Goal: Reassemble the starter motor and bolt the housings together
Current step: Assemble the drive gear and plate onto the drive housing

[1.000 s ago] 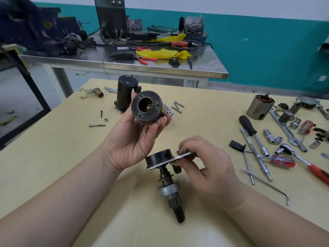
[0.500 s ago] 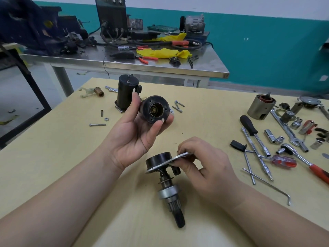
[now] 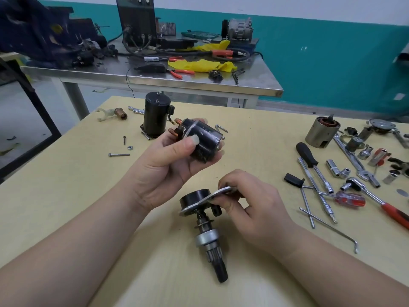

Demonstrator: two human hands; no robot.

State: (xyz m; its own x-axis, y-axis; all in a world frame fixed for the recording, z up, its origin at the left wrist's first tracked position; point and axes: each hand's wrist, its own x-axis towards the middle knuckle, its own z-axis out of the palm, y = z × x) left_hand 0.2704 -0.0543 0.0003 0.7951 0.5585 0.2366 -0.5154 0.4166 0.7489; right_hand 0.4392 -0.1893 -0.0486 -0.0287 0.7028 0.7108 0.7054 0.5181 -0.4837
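Solenoid (image 3: 200,140) in left hand (image 3: 168,165)

Both forearms are bare from the lower frame edge up to the wrists, with no sleeve, watch, band or glove. The left hand (image 3: 163,167) wears no ring, and its thumbnail is long, unpainted and rounded at the tip. The right hand (image 3: 254,209) is likewise without rings. Dark smudges of grime mark the fingers (image 3: 228,204) of the right hand, mostly near the tips; a few faint smudges also show by its knuckles.
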